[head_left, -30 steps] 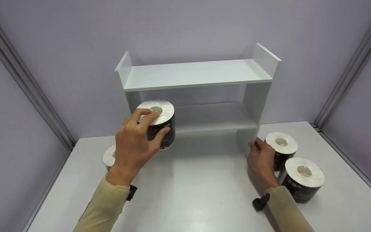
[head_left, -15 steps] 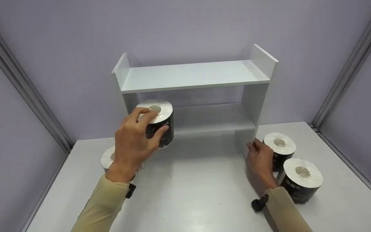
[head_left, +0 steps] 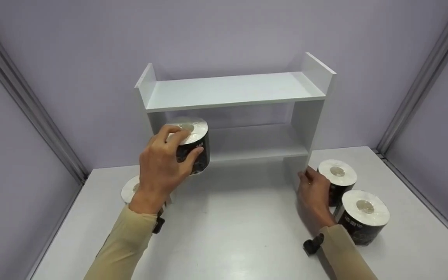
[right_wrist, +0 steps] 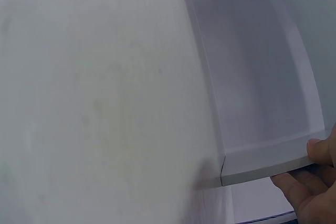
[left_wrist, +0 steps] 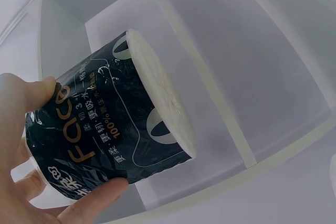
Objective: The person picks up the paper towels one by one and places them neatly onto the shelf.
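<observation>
My left hand [head_left: 160,167] grips a wrapped toilet roll [head_left: 203,149] with a white top and dark printed wrapper. The roll is held up at the left front of a white shelf unit's middle shelf [head_left: 255,142]. In the left wrist view, the thumb and fingers lie around the wrapper [left_wrist: 100,119], and the roll's flat end faces the shelf. My right hand [head_left: 315,192] pinches the low front edge of the unit's right side panel [right_wrist: 268,170], with the thumb on one face and fingers on the other.
Two more toilet rolls stand beside the right hand, a rear roll [head_left: 337,177] and a nearer roll [head_left: 366,217]. Another roll [head_left: 130,190] is partly hidden behind the left wrist. The unit's top shelf [head_left: 235,91] lies above the held roll. All stand on a white table [head_left: 228,237].
Over the last half second my left hand and its toilet roll have risen slightly toward the shelf unit. My right hand keeps its hold on the side panel.
</observation>
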Available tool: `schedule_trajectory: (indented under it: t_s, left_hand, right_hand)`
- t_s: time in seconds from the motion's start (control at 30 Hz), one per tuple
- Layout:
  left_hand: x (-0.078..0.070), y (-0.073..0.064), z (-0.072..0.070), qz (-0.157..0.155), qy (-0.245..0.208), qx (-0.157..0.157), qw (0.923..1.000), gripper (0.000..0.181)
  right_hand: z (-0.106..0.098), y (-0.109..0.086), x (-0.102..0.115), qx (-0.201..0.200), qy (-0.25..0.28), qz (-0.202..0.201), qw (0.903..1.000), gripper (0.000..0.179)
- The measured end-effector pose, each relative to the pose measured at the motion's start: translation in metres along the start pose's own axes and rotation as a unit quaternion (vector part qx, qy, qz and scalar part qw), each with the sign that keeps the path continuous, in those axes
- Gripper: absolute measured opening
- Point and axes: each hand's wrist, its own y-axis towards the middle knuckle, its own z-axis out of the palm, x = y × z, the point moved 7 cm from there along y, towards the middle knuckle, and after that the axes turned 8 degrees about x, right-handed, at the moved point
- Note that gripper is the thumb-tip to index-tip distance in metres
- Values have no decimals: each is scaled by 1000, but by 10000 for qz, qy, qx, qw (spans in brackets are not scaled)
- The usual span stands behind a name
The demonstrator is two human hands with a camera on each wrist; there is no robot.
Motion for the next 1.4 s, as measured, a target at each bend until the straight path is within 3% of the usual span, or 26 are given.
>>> schedule_trajectory:
  t_s: [0.37, 1.03, 1.4]
  left_hand:
    - [2, 6, 11, 8, 4, 75, 10000, 43]
    - [10, 10, 19, -109, 67, 150, 9998, 42]
    - [13, 13, 23, -198, 103, 177, 9996, 42]
  right_hand:
    - [-1, 1, -1, -60, -67, -5, 10000, 20]
    - [3, -1, -3, 129, 125, 268, 9995, 25]
    - [-1, 0, 0, -26, -59, -83, 9999, 17]
